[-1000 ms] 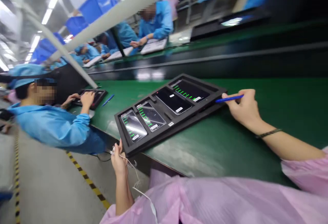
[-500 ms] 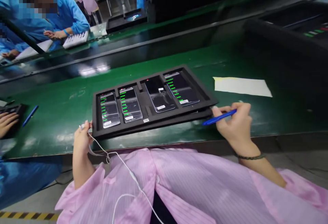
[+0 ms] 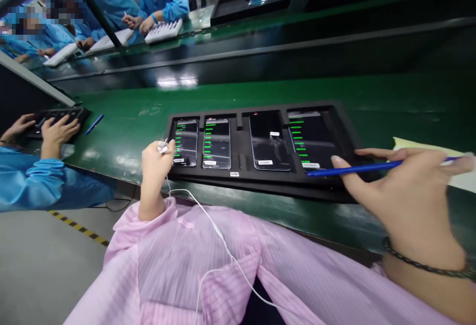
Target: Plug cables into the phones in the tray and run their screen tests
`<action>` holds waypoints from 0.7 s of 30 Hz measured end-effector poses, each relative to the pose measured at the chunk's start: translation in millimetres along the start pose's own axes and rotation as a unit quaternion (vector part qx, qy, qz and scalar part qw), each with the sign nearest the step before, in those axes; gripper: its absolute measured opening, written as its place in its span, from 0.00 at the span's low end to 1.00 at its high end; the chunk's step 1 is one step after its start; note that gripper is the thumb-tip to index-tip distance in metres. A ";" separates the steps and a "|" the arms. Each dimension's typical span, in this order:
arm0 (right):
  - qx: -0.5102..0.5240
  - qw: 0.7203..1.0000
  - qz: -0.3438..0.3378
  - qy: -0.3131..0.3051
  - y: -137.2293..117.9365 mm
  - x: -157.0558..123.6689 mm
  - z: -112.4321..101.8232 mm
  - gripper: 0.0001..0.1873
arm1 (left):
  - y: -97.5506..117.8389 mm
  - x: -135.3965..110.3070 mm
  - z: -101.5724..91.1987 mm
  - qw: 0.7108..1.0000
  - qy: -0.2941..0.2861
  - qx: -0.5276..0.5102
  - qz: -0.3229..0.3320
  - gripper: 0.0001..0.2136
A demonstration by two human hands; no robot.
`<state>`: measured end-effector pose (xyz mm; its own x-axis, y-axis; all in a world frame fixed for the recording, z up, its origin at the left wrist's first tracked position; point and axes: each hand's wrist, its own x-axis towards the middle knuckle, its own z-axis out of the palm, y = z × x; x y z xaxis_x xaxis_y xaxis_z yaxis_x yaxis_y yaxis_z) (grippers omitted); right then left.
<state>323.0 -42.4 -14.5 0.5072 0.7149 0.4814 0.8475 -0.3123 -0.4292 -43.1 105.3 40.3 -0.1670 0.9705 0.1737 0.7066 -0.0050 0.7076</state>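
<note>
A black foam tray (image 3: 241,171) lies on the green bench, apparently on a second dark layer. Several smartphones (image 3: 270,141) rest in its compartments, screens up; most show green bars, while one is mostly dark with white stickers. My left hand (image 3: 156,163) is closed at the tray's left edge, with a small white item on or between its fingers. From that hand a white cable (image 3: 203,211) hangs over my pink smock. My right hand (image 3: 405,191) grips a blue pen (image 3: 357,168) at the tray's right end, thumb over the front rim.
White paper (image 3: 461,178) lies partly behind my right hand. On the left, a co-worker's hands (image 3: 55,129) rest on another black tray, near a second blue pen (image 3: 94,124). Across the bench, people in blue handle white trays (image 3: 163,31); a black tray (image 3: 230,10) stands beside them.
The camera view has turned left, so the scene sits further right. My right hand has come closer, its fingers more spread over the tray's right end, still with the pen.
</note>
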 end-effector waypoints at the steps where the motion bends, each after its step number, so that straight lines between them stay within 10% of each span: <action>1: -0.006 1.000 -0.009 -0.017 -3.1 5.4 1.5 0.38 | 4.3 2.0 3.6 1.000 0.002 0.026 -0.004 0.20; 11: -0.218 0.943 0.111 -0.224 -57.2 53.9 10.5 0.44 | 34.8 30.8 26.8 0.943 -0.123 0.311 -0.006 0.17; 21: -0.203 0.947 0.077 -0.238 -79.7 45.3 21.3 0.46 | 37.7 36.2 41.3 0.923 -0.150 0.354 -0.005 0.24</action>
<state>275.0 28.2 25.2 0.5840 0.8118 -0.0030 0.8082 -0.5818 -0.0916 5.9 150.2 45.0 -0.0519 0.9933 -0.1032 0.9961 0.0589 0.0656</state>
